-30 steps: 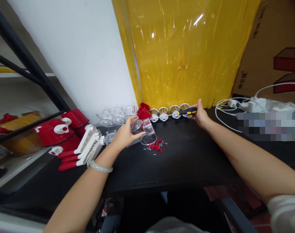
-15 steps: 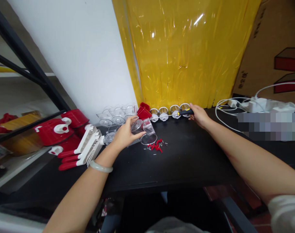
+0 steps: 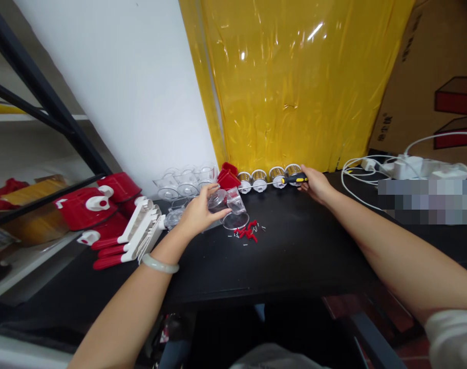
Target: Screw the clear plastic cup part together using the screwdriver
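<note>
My left hand (image 3: pixel 203 209) curves round a clear plastic part (image 3: pixel 217 199), thumb and fingers gripping its sides. Part of it is hidden behind the hand. A clear part with a round rim (image 3: pixel 236 220) lies against it on the right. My right hand (image 3: pixel 313 184) is closed round the black and yellow handle of a screwdriver (image 3: pixel 295 179). Its long shaft runs left toward the clear part, and I cannot make out what the tip touches. In front of my hands lie small red plastic pieces (image 3: pixel 249 233) with several loose screws (image 3: pixel 245 245).
Several perforated metal drums (image 3: pixel 259 179) with white ends and a red hopper (image 3: pixel 228 177) line the back. Clear cups (image 3: pixel 169 185) stand left of them. Further left are red housings (image 3: pixel 85 207) and white crank handles (image 3: pixel 141 230). White cables (image 3: pixel 356 187) lie right.
The screwdriver's handle has rolled a little in my right hand, showing more yellow. My left hand keeps its place on the clear part.
</note>
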`<move>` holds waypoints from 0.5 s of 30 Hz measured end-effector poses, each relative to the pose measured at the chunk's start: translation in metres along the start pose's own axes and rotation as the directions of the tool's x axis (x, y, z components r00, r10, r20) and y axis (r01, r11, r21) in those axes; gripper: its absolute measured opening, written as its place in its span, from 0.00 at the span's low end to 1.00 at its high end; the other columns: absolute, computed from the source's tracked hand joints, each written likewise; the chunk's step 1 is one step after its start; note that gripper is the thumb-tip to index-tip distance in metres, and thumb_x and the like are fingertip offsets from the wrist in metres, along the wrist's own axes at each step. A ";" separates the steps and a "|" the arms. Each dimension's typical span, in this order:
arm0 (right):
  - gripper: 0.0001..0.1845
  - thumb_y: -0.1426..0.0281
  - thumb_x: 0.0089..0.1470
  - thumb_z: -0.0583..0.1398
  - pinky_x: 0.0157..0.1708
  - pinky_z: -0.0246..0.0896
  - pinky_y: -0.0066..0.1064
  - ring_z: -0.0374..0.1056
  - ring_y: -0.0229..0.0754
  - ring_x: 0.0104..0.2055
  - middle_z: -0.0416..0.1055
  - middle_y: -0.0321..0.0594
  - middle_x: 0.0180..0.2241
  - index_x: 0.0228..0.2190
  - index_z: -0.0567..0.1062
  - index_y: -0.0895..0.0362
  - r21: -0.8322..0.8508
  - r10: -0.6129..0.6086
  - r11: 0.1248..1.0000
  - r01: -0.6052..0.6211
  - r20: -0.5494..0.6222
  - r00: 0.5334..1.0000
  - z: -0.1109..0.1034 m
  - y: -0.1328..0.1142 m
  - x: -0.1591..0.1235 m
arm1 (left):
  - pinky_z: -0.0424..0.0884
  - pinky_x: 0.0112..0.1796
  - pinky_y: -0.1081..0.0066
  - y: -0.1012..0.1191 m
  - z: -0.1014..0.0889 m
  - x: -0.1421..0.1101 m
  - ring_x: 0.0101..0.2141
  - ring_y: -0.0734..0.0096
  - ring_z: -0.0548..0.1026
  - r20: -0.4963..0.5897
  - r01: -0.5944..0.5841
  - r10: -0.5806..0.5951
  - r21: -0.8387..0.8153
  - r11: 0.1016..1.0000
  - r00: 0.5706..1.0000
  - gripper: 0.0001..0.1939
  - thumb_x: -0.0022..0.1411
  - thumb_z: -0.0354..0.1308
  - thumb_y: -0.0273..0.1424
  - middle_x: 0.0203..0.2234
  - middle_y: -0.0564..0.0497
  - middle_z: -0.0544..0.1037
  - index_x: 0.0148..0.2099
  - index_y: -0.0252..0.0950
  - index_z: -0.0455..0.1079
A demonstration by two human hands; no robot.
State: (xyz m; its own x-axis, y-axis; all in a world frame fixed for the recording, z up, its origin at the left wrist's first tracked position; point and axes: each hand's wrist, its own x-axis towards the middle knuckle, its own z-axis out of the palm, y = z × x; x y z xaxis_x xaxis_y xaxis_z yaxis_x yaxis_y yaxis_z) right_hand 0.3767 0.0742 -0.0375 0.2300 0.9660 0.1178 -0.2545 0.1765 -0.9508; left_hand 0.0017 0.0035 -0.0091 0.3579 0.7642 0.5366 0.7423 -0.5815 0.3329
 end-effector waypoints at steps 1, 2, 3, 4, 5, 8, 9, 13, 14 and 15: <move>0.15 0.59 0.55 0.62 0.20 0.60 0.26 0.49 0.33 0.14 0.51 0.27 0.12 0.25 0.64 0.52 0.018 -0.008 1.000 0.008 0.008 1.000 0.000 0.000 -0.001 | 0.72 0.52 0.50 0.001 0.000 0.000 0.57 0.47 0.74 0.000 0.003 -0.003 0.001 1.000 1.000 0.40 0.56 0.68 0.46 0.59 0.37 0.73 0.64 0.43 0.53; 0.13 0.63 0.53 0.63 0.20 0.60 0.26 0.51 0.33 0.15 0.53 0.27 0.13 0.25 0.64 0.53 0.055 -0.009 0.998 0.008 0.012 1.000 0.000 -0.001 -0.002 | 0.72 0.52 0.50 0.001 0.000 0.000 0.57 0.47 0.74 0.001 0.007 -0.007 0.002 1.000 1.000 0.40 0.56 0.68 0.46 0.59 0.37 0.73 0.64 0.43 0.53; 0.10 0.66 0.51 0.63 0.20 0.60 0.26 0.53 0.33 0.16 0.57 0.28 0.15 0.26 0.65 0.53 0.105 -0.005 0.995 0.003 0.016 1.000 0.000 -0.002 -0.003 | 0.72 0.53 0.50 0.002 -0.001 0.000 0.57 0.47 0.74 0.002 0.009 -0.009 0.001 1.000 1.000 0.40 0.56 0.68 0.45 0.59 0.37 0.73 0.64 0.43 0.53; 0.09 0.68 0.49 0.62 0.21 0.61 0.27 0.55 0.33 0.17 0.60 0.30 0.17 0.27 0.65 0.53 0.157 0.001 0.988 -0.005 0.025 1.000 0.000 -0.003 -0.003 | 0.71 0.53 0.50 0.002 -0.001 0.000 0.57 0.47 0.74 0.003 0.010 -0.010 0.000 1.000 1.000 0.40 0.56 0.68 0.45 0.59 0.37 0.73 0.64 0.43 0.54; 0.08 0.69 0.47 0.62 0.22 0.62 0.28 0.57 0.33 0.19 0.63 0.31 0.20 0.28 0.66 0.53 0.201 0.008 0.979 -0.016 0.038 0.999 -0.001 -0.004 -0.004 | 0.71 0.53 0.50 0.003 -0.001 0.000 0.58 0.47 0.74 0.003 0.009 -0.009 -0.002 1.000 1.000 0.39 0.56 0.68 0.45 0.59 0.37 0.73 0.63 0.43 0.54; 0.08 0.64 0.49 0.62 0.24 0.65 0.31 0.61 0.36 0.21 0.67 0.33 0.23 0.29 0.67 0.53 0.221 0.031 0.974 -0.041 0.046 0.998 -0.002 -0.006 -0.003 | 0.71 0.53 0.51 0.003 -0.002 0.001 0.58 0.48 0.73 0.000 0.003 -0.003 -0.010 1.000 1.000 0.39 0.56 0.69 0.45 0.59 0.37 0.73 0.63 0.43 0.54; 0.11 0.60 0.51 0.61 0.25 0.65 0.31 0.62 0.36 0.21 0.66 0.33 0.23 0.29 0.67 0.53 0.191 0.036 0.981 -0.041 0.028 0.999 -0.002 -0.006 -0.003 | 0.71 0.53 0.51 0.003 -0.002 0.001 0.58 0.48 0.73 -0.002 0.005 -0.005 -0.011 1.000 1.000 0.39 0.56 0.68 0.45 0.59 0.37 0.73 0.63 0.43 0.54; 0.23 0.46 0.56 0.58 0.22 0.62 0.30 0.54 0.34 0.16 0.58 0.30 0.15 0.27 0.65 0.52 0.059 0.022 0.998 -0.021 -0.012 1.000 -0.001 -0.003 -0.001 | 0.71 0.53 0.50 0.001 -0.001 0.001 0.58 0.47 0.73 0.001 0.007 -0.007 -0.013 1.000 1.000 0.40 0.56 0.68 0.46 0.59 0.37 0.73 0.64 0.43 0.54; 0.21 0.48 0.56 0.59 0.21 0.61 0.29 0.51 0.34 0.15 0.54 0.28 0.13 0.27 0.65 0.52 0.047 0.012 0.999 -0.012 0.004 1.000 -0.001 -0.003 -0.001 | 0.71 0.53 0.50 0.001 -0.001 0.001 0.58 0.47 0.73 0.000 0.006 -0.006 -0.011 1.000 1.000 0.40 0.56 0.68 0.46 0.59 0.37 0.73 0.64 0.43 0.54; 0.19 0.52 0.57 0.60 0.21 0.60 0.28 0.49 0.33 0.14 0.50 0.27 0.12 0.26 0.65 0.52 0.047 0.004 0.999 -0.005 0.020 1.000 0.000 -0.003 -0.002 | 0.71 0.53 0.50 0.001 -0.001 0.001 0.58 0.47 0.73 0.001 0.006 -0.006 -0.009 1.000 1.000 0.40 0.56 0.68 0.46 0.59 0.37 0.73 0.64 0.43 0.54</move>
State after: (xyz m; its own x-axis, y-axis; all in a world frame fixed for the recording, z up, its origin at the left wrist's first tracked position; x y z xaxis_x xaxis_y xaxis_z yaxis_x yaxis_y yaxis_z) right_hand 0.3773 0.0720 -0.0351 0.2097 0.9704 0.1197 -0.2996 0.1803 -0.9369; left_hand 0.0019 0.0033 -0.0080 0.3543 0.7676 0.5341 0.7390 -0.5798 0.3431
